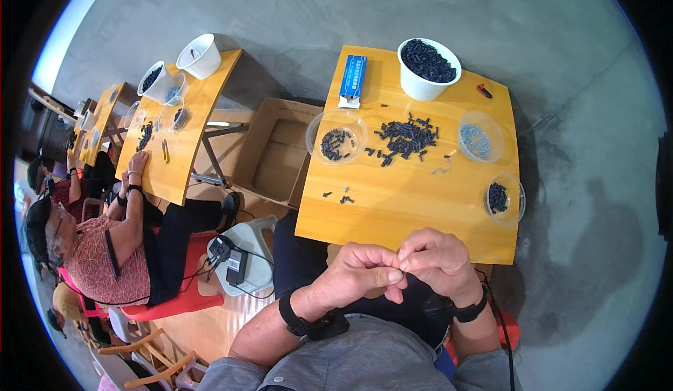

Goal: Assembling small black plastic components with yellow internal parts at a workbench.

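A: We are looking down at a left hand (357,272) and a right hand (438,259) that are meeting just below the near edge of the wooden table (413,209), low in the centre of the frame.

B: We are seeing the fingertips (395,277) of the left hand curling in and pressing against those of the right. Both hands are pinching closed at that one spot, but whatever is sitting between them is too small for us to make out.

A: Agreed, we cannot tell what they are gripping. Nearest on the table, we are noticing a few loose dark pieces (338,197) lying towards its lower left.

B: Further up, in the middle, we are seeing a scattered pile of dark parts (405,139), with a clear dish of dark parts (336,139) to its left and a clear dish of pale parts (479,137) to its right.

A: At the top edge, a white bucket (427,69) is standing full of dark pieces, and a blue box (353,79) is lying to its left. A smaller clear dish (504,198) is sitting at the right edge.

B: At the left of the frame, we are watching another person (112,244) sitting at a second wooden table (179,125).
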A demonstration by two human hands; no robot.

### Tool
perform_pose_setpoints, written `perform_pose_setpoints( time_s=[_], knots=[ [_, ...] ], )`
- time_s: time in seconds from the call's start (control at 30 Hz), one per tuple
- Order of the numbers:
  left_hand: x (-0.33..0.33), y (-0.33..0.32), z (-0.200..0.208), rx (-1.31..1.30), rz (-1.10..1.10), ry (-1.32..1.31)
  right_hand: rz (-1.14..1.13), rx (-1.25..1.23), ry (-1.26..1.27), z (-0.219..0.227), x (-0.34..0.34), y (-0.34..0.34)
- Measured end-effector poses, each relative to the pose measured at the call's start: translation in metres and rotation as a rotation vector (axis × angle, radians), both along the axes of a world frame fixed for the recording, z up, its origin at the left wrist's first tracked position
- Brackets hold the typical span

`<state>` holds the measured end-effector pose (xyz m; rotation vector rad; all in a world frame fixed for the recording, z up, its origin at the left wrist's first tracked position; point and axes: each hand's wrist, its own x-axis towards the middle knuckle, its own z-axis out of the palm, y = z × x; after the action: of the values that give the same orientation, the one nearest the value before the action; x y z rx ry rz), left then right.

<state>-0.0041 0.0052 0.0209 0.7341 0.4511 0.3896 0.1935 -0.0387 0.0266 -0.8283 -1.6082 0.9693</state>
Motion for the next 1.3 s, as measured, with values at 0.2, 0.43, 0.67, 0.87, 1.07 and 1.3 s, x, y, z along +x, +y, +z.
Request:
perform_pose_setpoints(
  time_s=[0.2, 0.43, 0.67, 0.87, 1.07, 1.3],
  knots=[
    [0.003, 0.007, 0.008, 0.093, -0.009, 0.095, 0.061, -0.065, 0.043, 0.001, 0.002, 0.011],
    [0.004, 0.006, 0.008, 0.061, 0.089, 0.117, 0.000, -0.140, 0.112, -0.001, -0.001, 0.014],
    [0.004, 0.001, 0.003, 0.214, 0.163, 0.202, -0.193, -0.431, 0.317, -0.014, -0.005, -0.001],
    [0.005, 0.003, -0.007, 0.543, 0.290, 0.255, -0.079, -0.775, 0.386, -0.012, -0.011, -0.008],
    [0.006, 0.003, -0.005, 0.630, 0.308, 0.286, -0.289, -0.613, 0.181, 0.004, -0.023, -0.004],
    [0.008, 0.007, -0.004, 0.577, 0.262, 0.272, -0.295, -0.514, 0.160, 0.001, -0.027, -0.001]
  ],
)
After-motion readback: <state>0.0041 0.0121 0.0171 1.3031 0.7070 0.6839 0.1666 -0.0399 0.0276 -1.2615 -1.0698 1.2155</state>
